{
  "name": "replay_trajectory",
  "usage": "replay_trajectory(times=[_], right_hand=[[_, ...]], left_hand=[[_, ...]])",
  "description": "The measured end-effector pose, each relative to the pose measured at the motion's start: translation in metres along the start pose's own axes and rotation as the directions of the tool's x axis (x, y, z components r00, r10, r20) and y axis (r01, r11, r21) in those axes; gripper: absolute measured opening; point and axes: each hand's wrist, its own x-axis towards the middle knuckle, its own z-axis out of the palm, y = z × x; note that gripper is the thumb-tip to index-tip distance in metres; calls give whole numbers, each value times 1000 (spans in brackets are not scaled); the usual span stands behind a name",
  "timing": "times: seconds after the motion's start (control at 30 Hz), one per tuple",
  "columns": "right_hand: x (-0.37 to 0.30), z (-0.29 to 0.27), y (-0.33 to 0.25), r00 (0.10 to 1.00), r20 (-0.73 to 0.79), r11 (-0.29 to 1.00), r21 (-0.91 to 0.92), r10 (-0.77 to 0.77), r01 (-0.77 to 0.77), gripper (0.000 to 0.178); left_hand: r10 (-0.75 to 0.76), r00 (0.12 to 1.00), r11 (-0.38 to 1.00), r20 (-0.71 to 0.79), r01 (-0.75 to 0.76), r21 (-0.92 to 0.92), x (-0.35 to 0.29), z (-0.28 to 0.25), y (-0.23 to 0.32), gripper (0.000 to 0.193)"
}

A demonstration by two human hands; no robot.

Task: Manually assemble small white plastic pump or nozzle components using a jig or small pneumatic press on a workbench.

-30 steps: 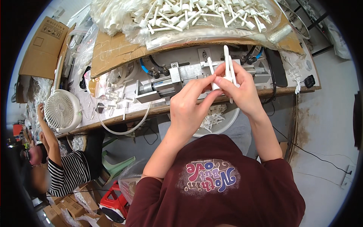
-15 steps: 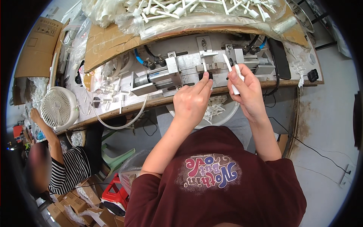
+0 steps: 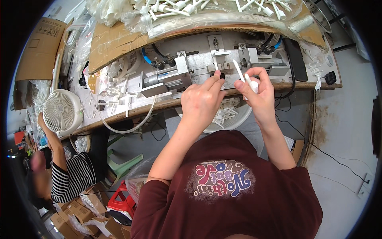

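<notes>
At the bench's metal clamping fixture [image 3: 219, 67], my left hand [image 3: 201, 99] has its fingers stretched out. The index fingertip touches the lower end of a slim white plastic stem [image 3: 215, 62] set upright in the fixture; the thumb is partly hidden. Just right of the fixture, my right hand [image 3: 260, 93] is closed on several white plastic stemmed pieces [image 3: 238, 70]. One long stem points up and left, and a short round end [image 3: 254, 85] shows between thumb and fingers. Pneumatic cylinders stand on both sides, a left one [image 3: 167, 79] and a right one [image 3: 270, 63].
White stemmed pieces [image 3: 181, 10] are heaped on cardboard [image 3: 115, 46] behind the fixture. A white basket [image 3: 238, 118] of similar pieces sits under the bench edge. A white fan [image 3: 61, 111], a clear hose [image 3: 137, 130] and a black phone [image 3: 294, 61] lie around. A co-worker [image 3: 75, 175] sits at left.
My right hand has turned slightly, so the round end of a held piece now faces up more. My left hand remains at the fixture with its fingertip on the stem.
</notes>
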Motion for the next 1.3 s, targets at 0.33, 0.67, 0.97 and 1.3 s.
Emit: replay_trajectory(times=[0.33,0.67,0.97,1.3], right_hand=[[-2,-3,9,974,219,995,-91,47,-28,27],[1,-13,3,973,138,956,203,185,-211,19],[-8,-12,-7,961,197,902,350,193,-253,17],[-5,-2,0,897,77,891,-107,-436,442,38]], left_hand=[[-66,998,882,-23,47,-468,-5,-10,16,31],[97,995,988,14,-98,116,-7,5,-1,24],[52,998,994,25,-54,91,1,2,0,24],[-189,971,899,148,232,-371,0,-5,8,20]])
